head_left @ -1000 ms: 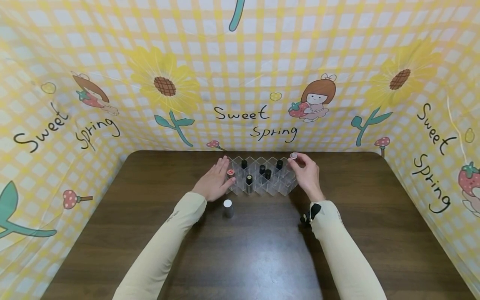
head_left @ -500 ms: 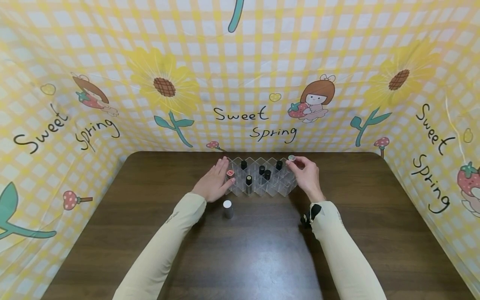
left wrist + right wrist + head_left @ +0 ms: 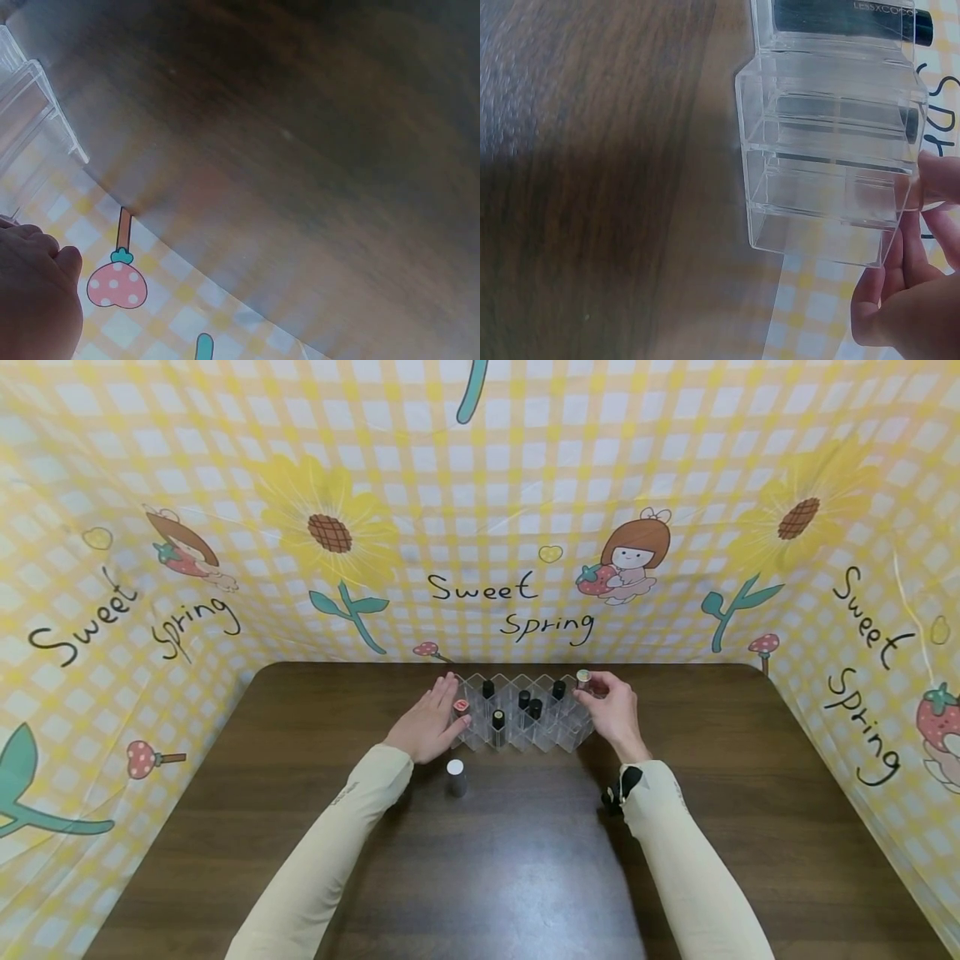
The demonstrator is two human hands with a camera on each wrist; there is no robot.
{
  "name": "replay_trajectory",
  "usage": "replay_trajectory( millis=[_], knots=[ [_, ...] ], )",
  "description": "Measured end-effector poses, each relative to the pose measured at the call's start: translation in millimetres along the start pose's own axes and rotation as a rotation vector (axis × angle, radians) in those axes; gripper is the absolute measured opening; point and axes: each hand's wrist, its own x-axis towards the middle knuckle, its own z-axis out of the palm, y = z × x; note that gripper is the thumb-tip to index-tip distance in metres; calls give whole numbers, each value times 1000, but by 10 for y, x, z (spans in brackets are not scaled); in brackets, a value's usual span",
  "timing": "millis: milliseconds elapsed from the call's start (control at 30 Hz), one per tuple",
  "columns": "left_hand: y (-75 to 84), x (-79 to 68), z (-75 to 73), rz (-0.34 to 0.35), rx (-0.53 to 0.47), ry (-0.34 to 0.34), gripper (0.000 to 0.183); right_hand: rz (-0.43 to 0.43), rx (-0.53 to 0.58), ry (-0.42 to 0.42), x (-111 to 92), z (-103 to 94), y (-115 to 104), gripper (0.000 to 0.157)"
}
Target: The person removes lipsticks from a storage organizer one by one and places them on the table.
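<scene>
A clear acrylic lipstick organizer [image 3: 517, 735] with diamond-shaped compartments stands near the table's back edge. Several black-capped lipsticks [image 3: 524, 699] and one with a red-orange top [image 3: 461, 705] stand in it. My left hand [image 3: 426, 718] lies flat against the organizer's left end, fingers straight. At the right back corner, my right hand [image 3: 617, 706] pinches a pale-topped lipstick tube [image 3: 582, 679] between thumb and fingers, its end just above the organizer's rim. In the right wrist view, the fingers [image 3: 911, 262] are close beside the organizer's end compartments [image 3: 825, 232], with the tube partly hidden.
A silver-grey tube with a white top [image 3: 456, 778] stands on the dark wooden table [image 3: 480, 877] in front of the organizer's left end. A yellow checked cloth [image 3: 480, 510] hangs right behind the table's back edge and along both sides.
The lipstick tube in the right hand has shifted slightly left, and more of its side shows above the fingers. The left hand, the organizer and the standing tube have stayed put.
</scene>
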Motion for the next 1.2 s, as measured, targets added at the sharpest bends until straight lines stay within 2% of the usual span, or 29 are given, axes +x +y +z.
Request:
replay_trajectory(
  millis=[1200],
  knots=[
    [-16, 16, 17, -3, 18, -5, 80, -4, 23, 21, 12, 3, -1, 27]
  ],
)
